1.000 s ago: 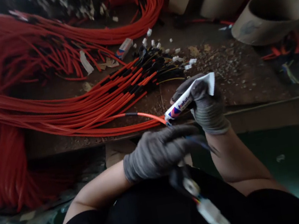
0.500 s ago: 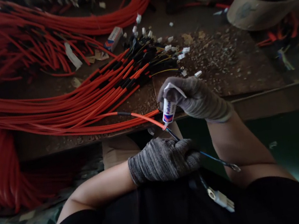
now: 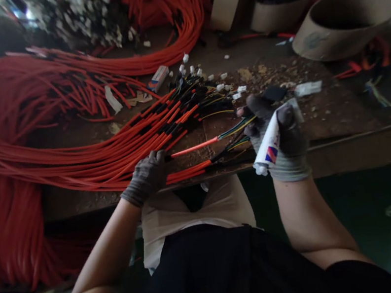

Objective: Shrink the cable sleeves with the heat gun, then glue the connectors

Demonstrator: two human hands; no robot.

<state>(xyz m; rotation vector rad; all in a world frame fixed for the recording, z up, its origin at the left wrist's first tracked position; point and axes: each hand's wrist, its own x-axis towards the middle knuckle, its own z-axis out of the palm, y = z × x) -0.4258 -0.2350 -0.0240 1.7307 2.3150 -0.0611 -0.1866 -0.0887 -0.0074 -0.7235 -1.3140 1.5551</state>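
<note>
My left hand (image 3: 148, 174), in a grey knit glove, is closed around an orange cable (image 3: 195, 146) at the table's front edge. The cable's end splits into thin green, yellow and dark wires (image 3: 233, 128) that run to my right hand (image 3: 284, 139). That gloved hand is closed on a white glue tube (image 3: 269, 146) with a blue and red mark, its nozzle end pointing down and left. The wire ends pass by its fingers; whether they are gripped is hidden. A white connector (image 3: 308, 88) shows just beyond the hand.
A bundle of orange cables (image 3: 88, 157) covers the table's left side, with white plugs (image 3: 220, 87) at its ends. Behind it lie a small glue box (image 3: 158, 78) and more coils. A round cardboard tub (image 3: 335, 40) and an open carton (image 3: 227, 8) stand at the back right.
My left hand has moved from near my body to the cable on the table, left of its wires. My right hand has moved right, turning the glue tube. The cable now lies over the bundle.
</note>
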